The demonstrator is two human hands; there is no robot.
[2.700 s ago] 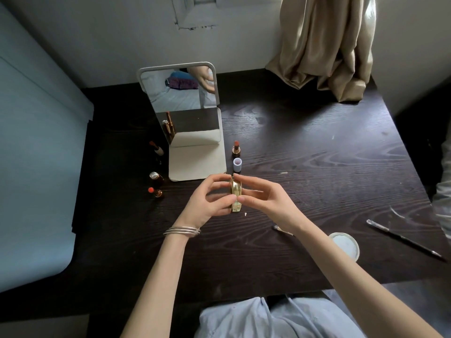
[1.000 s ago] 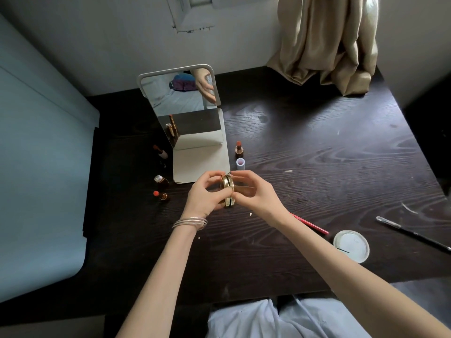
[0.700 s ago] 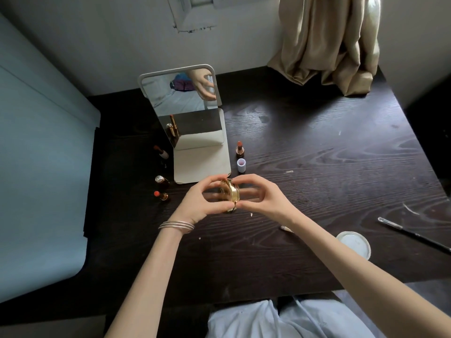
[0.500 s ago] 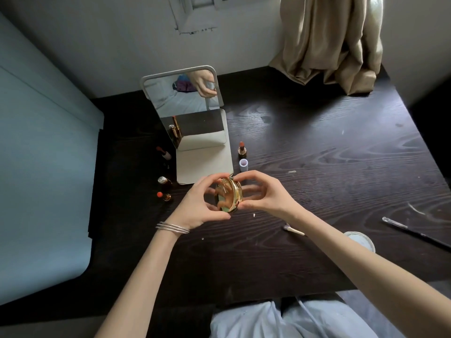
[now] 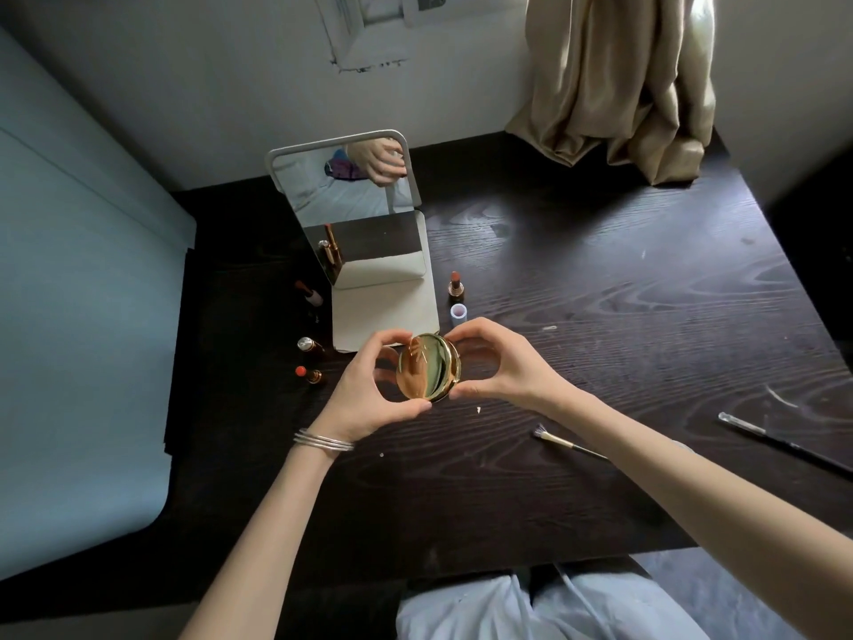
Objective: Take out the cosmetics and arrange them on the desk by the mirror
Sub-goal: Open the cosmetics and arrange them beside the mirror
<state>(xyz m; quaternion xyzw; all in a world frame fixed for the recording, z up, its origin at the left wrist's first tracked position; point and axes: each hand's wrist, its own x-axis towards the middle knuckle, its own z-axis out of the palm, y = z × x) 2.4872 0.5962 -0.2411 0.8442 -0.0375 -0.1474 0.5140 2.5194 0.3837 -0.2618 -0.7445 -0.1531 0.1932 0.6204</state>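
A round gold compact (image 5: 427, 367) is held upright above the dark desk (image 5: 600, 316), its flat shiny face turned toward the camera. My left hand (image 5: 369, 390) pinches its left rim between thumb and fingers, and my right hand (image 5: 498, 362) pinches the right rim. Just behind stands the white-framed mirror (image 5: 355, 214) on its white base. Right of the base stand an open lipstick (image 5: 456, 285) and a small lilac cap (image 5: 458, 314). Left of the base are three more lipsticks: (image 5: 309, 293), (image 5: 308, 346), (image 5: 308, 374).
A small fan brush (image 5: 567, 443) lies on the desk under my right forearm, and a long dark-handled brush (image 5: 784, 448) lies at the right edge. A beige curtain (image 5: 618, 85) hangs onto the desk's back right corner. A pale blue panel (image 5: 78, 316) borders the left side.
The compact has turned between my fingers from edge-on to showing its round face. A white round lid seen earlier by my right forearm is now hidden.
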